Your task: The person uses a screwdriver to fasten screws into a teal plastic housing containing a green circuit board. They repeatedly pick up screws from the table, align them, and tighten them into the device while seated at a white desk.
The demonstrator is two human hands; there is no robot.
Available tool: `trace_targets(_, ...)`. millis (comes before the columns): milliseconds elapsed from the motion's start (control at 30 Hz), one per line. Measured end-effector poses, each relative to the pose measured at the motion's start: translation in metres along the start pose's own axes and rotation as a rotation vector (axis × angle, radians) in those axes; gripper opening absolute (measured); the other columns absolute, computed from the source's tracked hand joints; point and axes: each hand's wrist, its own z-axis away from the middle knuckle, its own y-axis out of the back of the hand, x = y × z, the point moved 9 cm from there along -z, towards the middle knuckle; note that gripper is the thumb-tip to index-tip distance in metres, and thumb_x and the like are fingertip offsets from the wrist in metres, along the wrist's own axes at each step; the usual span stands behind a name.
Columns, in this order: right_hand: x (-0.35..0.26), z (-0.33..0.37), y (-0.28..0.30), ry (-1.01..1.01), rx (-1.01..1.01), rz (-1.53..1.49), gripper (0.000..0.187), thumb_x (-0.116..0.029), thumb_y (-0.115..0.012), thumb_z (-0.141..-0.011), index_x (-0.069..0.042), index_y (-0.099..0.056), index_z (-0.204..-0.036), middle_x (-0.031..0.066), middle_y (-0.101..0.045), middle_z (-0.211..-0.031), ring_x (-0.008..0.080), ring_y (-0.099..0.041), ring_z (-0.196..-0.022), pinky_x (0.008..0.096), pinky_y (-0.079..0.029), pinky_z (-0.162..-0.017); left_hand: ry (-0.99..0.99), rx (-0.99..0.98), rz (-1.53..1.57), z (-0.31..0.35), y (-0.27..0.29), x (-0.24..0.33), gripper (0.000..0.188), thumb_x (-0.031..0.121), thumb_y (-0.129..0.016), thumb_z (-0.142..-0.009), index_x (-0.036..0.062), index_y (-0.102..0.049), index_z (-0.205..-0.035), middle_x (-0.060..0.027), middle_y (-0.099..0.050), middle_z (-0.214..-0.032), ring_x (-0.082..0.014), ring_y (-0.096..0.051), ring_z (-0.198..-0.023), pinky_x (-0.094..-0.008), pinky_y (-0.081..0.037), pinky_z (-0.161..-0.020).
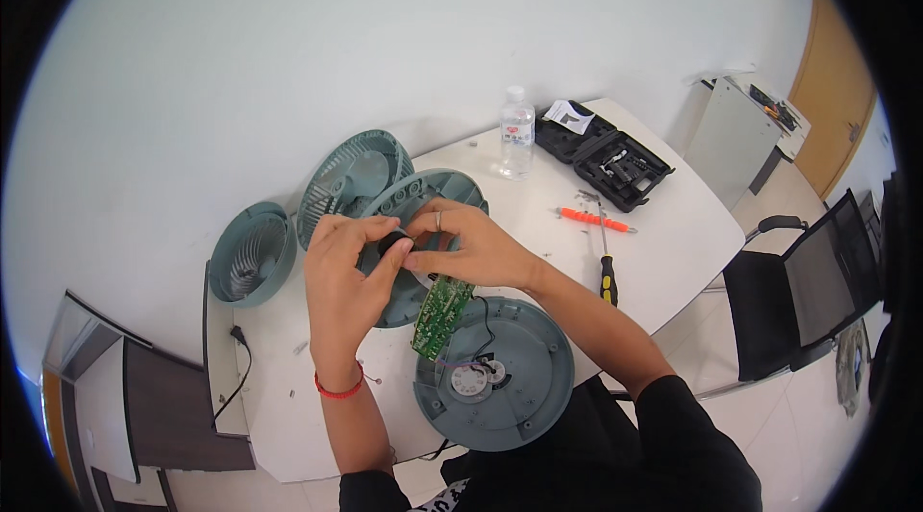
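Left hand (341, 276): thumb and fingers in a narrow pinch on a small black round part (392, 241). Right hand (476, 243): fingers curled in close at the same spot, thumb by the part's lower edge; its inner fingertips are hidden, so can't tell if it grips the part or something behind. Two hands on one small piece, probably for steadiness.

Part sits in front of a teal round fan housing (466, 187), which stands tilted behind the hands; whether it's still joined to it can't be told. Green circuit board (443, 317) slants below the right hand, lower end over the round grey-teal fan base (543, 387). Thin wires (488, 324) run between board and base hub, likely why the two lie so close. Base overlaps the near table edge, within easy reach; what bears it underneath isn't visible.

Outward: vented grille shell (332, 187) and bowl-shaped shell (236, 257) at the back left against the wall, seemingly parked out of the way. Right side: black-yellow screwdriver (608, 283), orange pen-shaped tool (596, 220), small loose bits (587, 196) near it, probably grouped for right-hand reach. Open black tool case (642, 175) and clear bottle (516, 142) farther back on the white table (327, 435).
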Motion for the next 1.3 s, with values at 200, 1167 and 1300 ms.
trace_targets(200,0.021,0.008,-0.014,-0.254,-0.077,-0.306,0.028,-0.023,-0.074,-0.093,0.004,-0.072,-0.102,0.0056,-0.071,-0.087,0.0072,-0.061,-0.08,0.0261,-0.05,-0.069,0.147,-0.025,0.037,0.001,0.0,-0.009,0.025,0.008,-0.086,-0.07,0.0017,-0.075,-0.092,-0.0065,-0.076,-0.093,-0.0209,-0.061,-0.085,-0.0332,-0.051,-0.073)
trace_targets(1167,0.017,-0.025,-0.01,-0.095,-0.113,0.149,0.022,-0.014,-0.071,-0.091,0.006,-0.07,-0.099,0.0131,-0.063,-0.08,0.0187,-0.058,-0.07,0.0318,-0.044,-0.062,0.325,-0.233,0.191,0.007,-0.013,-0.065,0.04,0.002,-0.079,-0.079,-0.0046,-0.067,-0.117,-0.0082,-0.073,-0.095,-0.0105,-0.065,-0.083,-0.0261,-0.053,-0.079)
trace_targets(1300,0.008,-0.027,-0.008,0.036,-0.042,0.198,0.022,-0.014,-0.071,-0.086,0.004,-0.072,-0.097,0.0171,-0.064,-0.078,0.0289,-0.062,-0.07,0.0378,-0.047,-0.063,0.292,-0.228,0.159,0.005,-0.012,-0.061,0.038,0.004,-0.08,-0.078,-0.0031,-0.068,-0.113,-0.0099,-0.073,-0.089,-0.0154,-0.065,-0.076,-0.029,-0.051,-0.082)
